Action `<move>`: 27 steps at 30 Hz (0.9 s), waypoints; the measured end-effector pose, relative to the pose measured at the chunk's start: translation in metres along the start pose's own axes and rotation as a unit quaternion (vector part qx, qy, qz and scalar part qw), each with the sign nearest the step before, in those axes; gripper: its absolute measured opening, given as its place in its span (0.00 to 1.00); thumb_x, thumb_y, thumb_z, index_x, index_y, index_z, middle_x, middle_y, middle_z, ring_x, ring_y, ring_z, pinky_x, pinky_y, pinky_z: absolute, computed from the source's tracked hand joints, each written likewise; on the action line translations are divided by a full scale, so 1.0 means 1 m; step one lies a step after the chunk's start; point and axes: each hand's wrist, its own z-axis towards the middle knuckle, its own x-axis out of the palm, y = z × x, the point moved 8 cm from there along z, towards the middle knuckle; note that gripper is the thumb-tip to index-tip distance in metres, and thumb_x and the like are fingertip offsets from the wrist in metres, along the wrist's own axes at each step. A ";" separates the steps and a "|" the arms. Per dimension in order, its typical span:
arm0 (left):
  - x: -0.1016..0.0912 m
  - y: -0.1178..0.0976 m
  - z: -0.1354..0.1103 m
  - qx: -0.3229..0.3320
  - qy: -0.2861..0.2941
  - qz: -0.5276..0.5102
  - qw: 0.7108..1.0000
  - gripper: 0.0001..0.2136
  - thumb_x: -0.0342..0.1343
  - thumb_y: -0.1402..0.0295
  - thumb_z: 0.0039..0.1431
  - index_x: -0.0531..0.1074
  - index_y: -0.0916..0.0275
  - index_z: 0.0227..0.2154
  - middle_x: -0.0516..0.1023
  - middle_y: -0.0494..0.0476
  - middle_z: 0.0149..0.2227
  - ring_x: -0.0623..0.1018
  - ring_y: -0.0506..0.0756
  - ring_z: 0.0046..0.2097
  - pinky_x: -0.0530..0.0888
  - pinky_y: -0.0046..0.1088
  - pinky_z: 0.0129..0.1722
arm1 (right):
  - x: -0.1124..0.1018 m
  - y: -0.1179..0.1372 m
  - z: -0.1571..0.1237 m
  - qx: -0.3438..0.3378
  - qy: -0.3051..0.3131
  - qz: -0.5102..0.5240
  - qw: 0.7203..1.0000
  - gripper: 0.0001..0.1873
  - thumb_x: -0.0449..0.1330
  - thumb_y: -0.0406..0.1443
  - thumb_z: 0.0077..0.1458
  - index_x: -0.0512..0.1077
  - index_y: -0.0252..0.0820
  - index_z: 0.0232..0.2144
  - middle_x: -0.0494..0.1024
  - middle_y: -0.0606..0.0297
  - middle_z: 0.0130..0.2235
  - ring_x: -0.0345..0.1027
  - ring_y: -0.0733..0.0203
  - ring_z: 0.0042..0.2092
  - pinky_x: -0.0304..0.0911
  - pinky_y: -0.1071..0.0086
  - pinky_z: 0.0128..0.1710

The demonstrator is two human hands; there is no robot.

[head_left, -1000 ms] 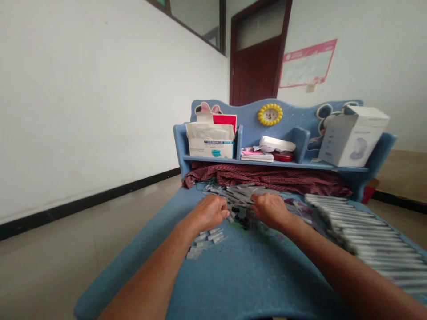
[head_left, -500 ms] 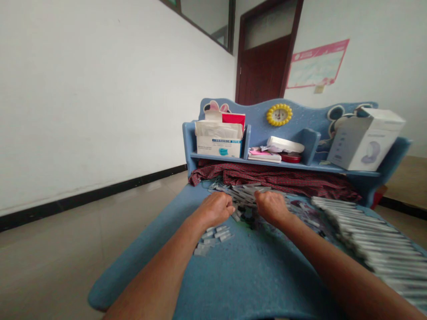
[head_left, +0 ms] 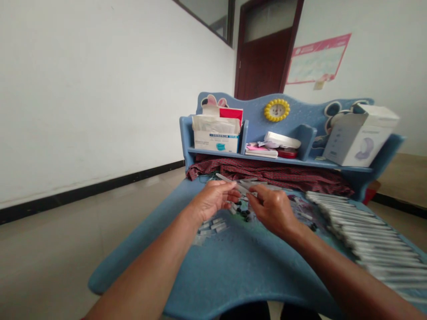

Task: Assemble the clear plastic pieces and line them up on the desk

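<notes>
My left hand is raised just above the blue desk, its fingers pinched on a thin grey tube that points up and left. My right hand is close beside it, fingers curled on the other end of the same bundle of grey tubes. Under both hands lies a loose heap of grey tubes and small black caps. A few short grey pieces lie on the desk by my left wrist.
A long row of finished grey tubes runs along the desk's right side. A red checked cloth lies under the shelf, which holds a mask box, papers, a red tin and a white carton. Tiled floor is to the left.
Both hands have lifted off the heap and turned, coming together with grey tubes pinched between them. The camera view has tilted down slightly.
</notes>
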 end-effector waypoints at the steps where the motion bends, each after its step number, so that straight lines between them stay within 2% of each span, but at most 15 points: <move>1: 0.001 -0.001 0.000 0.005 0.006 -0.039 0.999 0.11 0.58 0.66 0.46 0.71 0.68 0.31 0.75 0.60 0.28 0.74 0.51 0.27 0.67 0.22 0.21 | 0.001 0.003 0.001 -0.004 0.000 0.028 1.000 0.13 0.50 0.41 0.53 0.72 0.42 0.33 0.72 0.66 0.19 0.63 0.67 0.21 0.52 0.75 0.24; 3: -0.002 -0.003 0.002 0.020 0.002 -0.088 0.996 0.08 0.59 0.69 0.46 0.71 0.69 0.28 0.74 0.58 0.26 0.74 0.50 0.26 0.67 0.21 0.21 | 0.004 0.003 0.004 -0.009 0.009 0.082 0.997 0.15 0.51 0.43 0.53 0.72 0.41 0.35 0.71 0.67 0.19 0.62 0.67 0.20 0.51 0.75 0.22; 6: -0.012 -0.008 0.003 0.047 -0.033 -0.114 0.992 0.06 0.58 0.70 0.47 0.70 0.69 0.25 0.73 0.55 0.22 0.73 0.48 0.23 0.66 0.20 0.20 | 0.018 -0.012 0.012 0.014 0.047 0.117 0.992 0.20 0.48 0.47 0.55 0.71 0.39 0.38 0.71 0.67 0.19 0.63 0.66 0.21 0.52 0.75 0.22; 8: -0.020 -0.011 0.004 0.062 -0.066 -0.118 0.989 0.05 0.58 0.71 0.47 0.70 0.69 0.25 0.73 0.55 0.21 0.72 0.48 0.22 0.66 0.19 0.19 | 0.030 -0.028 0.016 0.042 0.077 0.060 0.994 0.20 0.45 0.45 0.57 0.71 0.40 0.36 0.73 0.64 0.22 0.67 0.64 0.25 0.55 0.74 0.25; 11: -0.029 -0.014 0.004 0.073 -0.098 -0.117 0.986 0.06 0.59 0.70 0.46 0.69 0.68 0.25 0.74 0.55 0.21 0.72 0.48 0.21 0.65 0.19 0.17 | 0.050 -0.042 0.016 0.054 0.137 -0.094 0.985 0.15 0.49 0.42 0.54 0.72 0.41 0.34 0.76 0.58 0.30 0.70 0.57 0.34 0.58 0.71 0.31; 14: -0.031 -0.014 0.004 0.078 -0.101 -0.105 0.986 0.06 0.59 0.70 0.46 0.69 0.68 0.25 0.74 0.55 0.21 0.71 0.47 0.20 0.65 0.19 0.17 | 0.069 -0.044 0.014 0.049 0.192 -0.196 0.960 0.16 0.49 0.43 0.54 0.71 0.40 0.37 0.76 0.54 0.34 0.70 0.54 0.37 0.59 0.68 0.34; 17: -0.030 -0.013 0.004 0.076 -0.102 -0.092 0.988 0.07 0.59 0.69 0.46 0.69 0.68 0.24 0.73 0.55 0.21 0.71 0.47 0.20 0.64 0.18 0.16 | 0.079 -0.038 0.014 0.041 0.212 -0.232 0.948 0.17 0.45 0.41 0.57 0.70 0.39 0.38 0.76 0.52 0.34 0.70 0.55 0.37 0.60 0.67 0.34; 22: -0.038 -0.012 0.005 0.070 -0.129 -0.087 0.985 0.06 0.58 0.70 0.46 0.68 0.69 0.23 0.73 0.55 0.20 0.71 0.47 0.19 0.64 0.19 0.15 | 0.073 -0.035 0.014 0.032 0.191 -0.222 0.956 0.18 0.42 0.37 0.57 0.71 0.40 0.35 0.76 0.54 0.31 0.71 0.56 0.34 0.58 0.70 0.31; 27: -0.051 -0.008 0.007 0.067 -0.162 -0.102 0.979 0.06 0.58 0.71 0.45 0.69 0.69 0.22 0.72 0.55 0.19 0.70 0.47 0.19 0.64 0.19 0.15 | 0.038 -0.047 -0.001 0.045 0.128 -0.156 0.978 0.15 0.45 0.37 0.54 0.71 0.42 0.28 0.76 0.60 0.27 0.70 0.59 0.31 0.54 0.72 0.28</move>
